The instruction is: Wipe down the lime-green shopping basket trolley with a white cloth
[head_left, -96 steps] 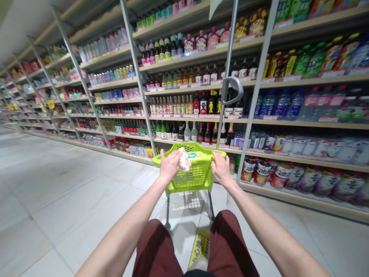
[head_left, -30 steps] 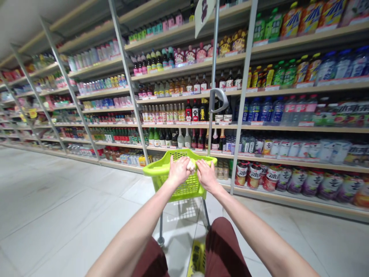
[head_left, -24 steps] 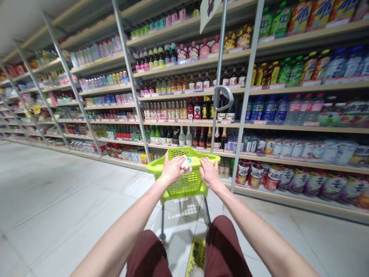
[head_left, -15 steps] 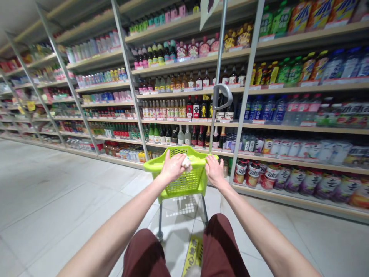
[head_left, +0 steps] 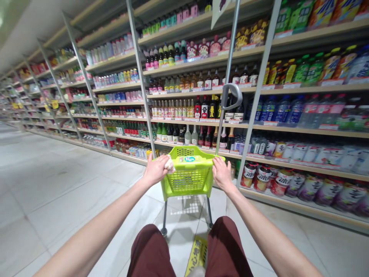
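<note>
A small lime-green shopping cart [head_left: 188, 181] stands upright in front of my knees, its handle toward me. My left hand [head_left: 156, 169] is closed around a crumpled white cloth [head_left: 170, 165] and presses it on the left end of the handle. Whether it is fabric or paper I cannot tell. At the handle's right end my right hand [head_left: 221, 172] grips the bar, fingers over the top. Between the hands a round teal label [head_left: 189, 159] shows on the handle. A grey pole [head_left: 230, 54] with a looped grip [head_left: 233, 96] rises from the cart's right side.
Beyond the cart runs a long wall of shelves [head_left: 196, 121] with bottles, cans and drink packs. Large juice bottles [head_left: 281, 181] line the bottom right shelf. Yellow floor lettering [head_left: 196, 254] lies between my knees on the pale tiles [head_left: 86, 200].
My left hand has slid left along the handle with the cloth, from near the middle to the left end, uncovering the label. My right hand keeps its hold. The view has turned slightly left.
</note>
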{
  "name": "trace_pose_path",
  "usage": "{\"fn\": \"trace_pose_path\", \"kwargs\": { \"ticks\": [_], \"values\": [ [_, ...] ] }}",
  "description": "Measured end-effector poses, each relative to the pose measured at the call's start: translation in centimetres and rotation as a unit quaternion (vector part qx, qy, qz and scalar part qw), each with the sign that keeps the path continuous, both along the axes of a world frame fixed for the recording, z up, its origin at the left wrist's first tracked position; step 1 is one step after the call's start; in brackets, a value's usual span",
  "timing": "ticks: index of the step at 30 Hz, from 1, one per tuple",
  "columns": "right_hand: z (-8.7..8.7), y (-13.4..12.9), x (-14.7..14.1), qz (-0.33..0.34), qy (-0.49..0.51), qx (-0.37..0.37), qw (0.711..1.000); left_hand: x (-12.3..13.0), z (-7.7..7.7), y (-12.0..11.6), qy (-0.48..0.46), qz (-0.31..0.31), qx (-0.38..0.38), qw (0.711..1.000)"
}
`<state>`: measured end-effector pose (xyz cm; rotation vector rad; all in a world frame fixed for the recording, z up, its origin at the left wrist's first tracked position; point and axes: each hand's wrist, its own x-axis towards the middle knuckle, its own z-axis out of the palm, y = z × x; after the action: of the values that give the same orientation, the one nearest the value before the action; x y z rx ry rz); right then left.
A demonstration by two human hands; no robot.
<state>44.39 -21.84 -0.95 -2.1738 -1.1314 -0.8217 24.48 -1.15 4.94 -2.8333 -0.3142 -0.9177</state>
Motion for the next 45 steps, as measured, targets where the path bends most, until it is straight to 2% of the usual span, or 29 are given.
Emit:
{"fn": "trace_pose_path", "kwargs": {
  "ticks": [2, 6, 9, 15, 18, 21, 24, 26, 29, 32, 34, 37, 41, 45],
  "values": [
    [0.0, -0.2, 0.2, -0.003, 0.001, -0.001, 1.000, 0.7, 0.0, -0.9, -0.012, 0.001, -0.011, 1.000],
    [0.0, -0.1, -0.1, -0.012, -0.010, -0.010, 1.000, 4.5, 0.2, -5.2, -0.017, -0.063, -0.011, 0.998],
    [0.1, 0.5, -0.7, 0.000, -0.020, -0.018, 1.000, 6.9, 0.3, -7.5, -0.023, -0.068, -0.008, 0.997],
    [1.1, 3.0, -2.7, 0.062, -0.017, 0.008, 0.998, 8.4, 0.2, -8.5, -0.010, -0.048, -0.004, 0.999],
    [1.5, 3.0, -2.8, 0.075, -0.015, -0.004, 0.997, 7.1, 0.3, -7.8, 0.003, -0.064, -0.003, 0.998],
    [1.2, 1.6, -1.8, 0.063, -0.010, -0.026, 0.998, 4.3, 0.1, -5.2, 0.004, -0.062, -0.004, 0.998],
    [0.5, 0.2, -0.7, 0.029, 0.000, -0.016, 0.999, 1.9, -0.1, -1.8, 0.004, 0.005, -0.052, 0.999],
    [0.4, -0.2, -0.4, 0.018, 0.009, -0.010, 1.000, 1.6, -0.2, -0.6, -0.006, 0.056, -0.104, 0.993],
    [0.5, 0.2, -1.0, 0.015, 0.025, -0.008, 1.000, 2.9, -0.1, -1.6, -0.013, 0.054, -0.130, 0.990],
    [0.9, 1.0, -2.0, 0.031, 0.031, -0.011, 0.999, 4.6, 0.3, -4.0, -0.016, 0.000, -0.091, 0.996],
    [1.0, 1.3, -2.4, 0.041, 0.030, -0.009, 0.999, 4.9, 0.6, -4.4, -0.007, -0.017, -0.065, 0.998],
    [0.9, 1.4, -2.6, 0.050, 0.032, -0.003, 0.998, 3.7, 0.5, -2.7, 0.015, 0.001, -0.052, 0.999],
    [0.4, 1.6, -2.5, 0.075, 0.028, 0.004, 0.997, 1.5, -0.5, 0.3, 0.008, 0.056, -0.074, 0.996],
    [-0.2, 2.0, -2.7, 0.089, 0.020, 0.027, 0.995, 0.7, -1.2, 0.7, -0.015, 0.073, -0.069, 0.995]
  ]
}}
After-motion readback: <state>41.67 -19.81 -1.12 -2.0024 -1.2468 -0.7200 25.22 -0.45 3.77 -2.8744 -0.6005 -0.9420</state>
